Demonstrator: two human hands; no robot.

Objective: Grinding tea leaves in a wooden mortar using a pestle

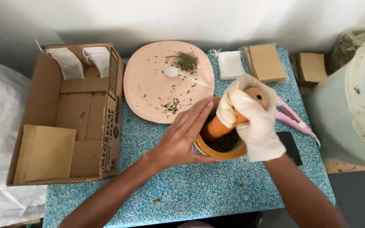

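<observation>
- The two forearms are seen lowest in the view, reaching up over the blue speckled table (pixel 191 190).
- The bare left hand (pixel 182 135) is laid flat against the near-left side of the wooden mortar (pixel 220 151), fingers stretched out and held together along its rim rather than curled around it.
- The right hand (pixel 252 116), covered by a white glove, is wrapped tightly around the upper part of the wooden pestle (pixel 220 126), whose lower end is sunk into the mortar at a tilt.
- Dark green crushed herb (pixel 224 143) is seen inside the mortar, which stands on the table just below the pink plate (pixel 148 84).
- A white plastic spoon (pixel 178 74) and a small heap of dried herb (pixel 185 61) are carried by the plate, with crumbs scattered around them.
- An open cardboard box (pixel 47 80) is placed at the left, holding brown paper pouches (pixel 47 154) and two white filter bags (pixel 81 59).
- More white bags (pixel 230 64) and brown pouches (pixel 268 62) are stacked behind the mortar.
- A pink sealing tool (pixel 293 118) is found just right of the gloved hand, and a white bucket (pixel 351 105) stands beside the table at the far right.
</observation>
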